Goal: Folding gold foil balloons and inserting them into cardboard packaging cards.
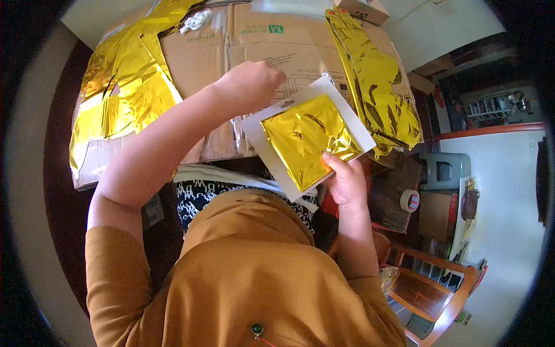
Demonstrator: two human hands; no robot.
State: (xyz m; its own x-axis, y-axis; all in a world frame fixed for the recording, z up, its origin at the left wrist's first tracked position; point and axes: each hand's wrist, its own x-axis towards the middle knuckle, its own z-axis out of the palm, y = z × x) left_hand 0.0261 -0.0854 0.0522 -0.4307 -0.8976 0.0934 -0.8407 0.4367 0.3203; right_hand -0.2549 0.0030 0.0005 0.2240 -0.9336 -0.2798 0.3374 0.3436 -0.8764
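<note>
Your right hand [347, 182] holds the bottom corner of a white card [307, 136], thumb pressed on the folded gold foil [306, 139] that lies on it. Your left hand [251, 84] is curled shut on the card's top edge. Under them lies flat brown cardboard [254, 52]. Farther off, crumpled gold foil sheets [124, 87] rest on the cardboard, left and right.

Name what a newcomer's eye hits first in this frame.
A flat white packet of folded gold foil at centre, pinched by the right hand at its lower edge and the left hand at its top. Behind it, crumpled gold foil sheets sprawl over flattened cardboard, left and right.
</note>
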